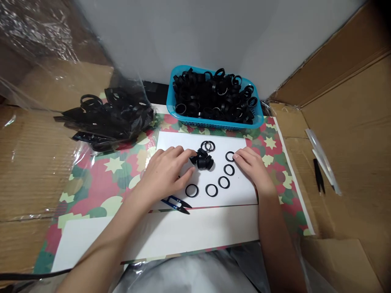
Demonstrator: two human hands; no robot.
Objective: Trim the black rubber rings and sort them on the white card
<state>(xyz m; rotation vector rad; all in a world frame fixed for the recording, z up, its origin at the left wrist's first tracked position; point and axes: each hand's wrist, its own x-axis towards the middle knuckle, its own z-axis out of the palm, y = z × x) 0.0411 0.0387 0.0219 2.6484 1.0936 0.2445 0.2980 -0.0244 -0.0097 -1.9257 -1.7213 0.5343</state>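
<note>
My left hand (168, 171) reaches over the white sheet (238, 193), its index fingertip touching the left side of a small pile of black rings (204, 159); thumb and index finger are apart. My right hand (251, 166) lies at the sheet's right side, fingers together, fingertips on the edge of a flat black ring (229, 156). Several more rings lie flat in a curve from there, down to one ring (192, 190) near my left thumb. Blue snips (179, 203) lie partly under my left hand, with dark tips pointing right.
A blue basket (214, 123) full of black rings stands behind the sheet. Clear plastic with black rings (113, 118) lies at the left. Black tweezers (319, 176) and clear strips (325, 162) lie on cardboard at the right.
</note>
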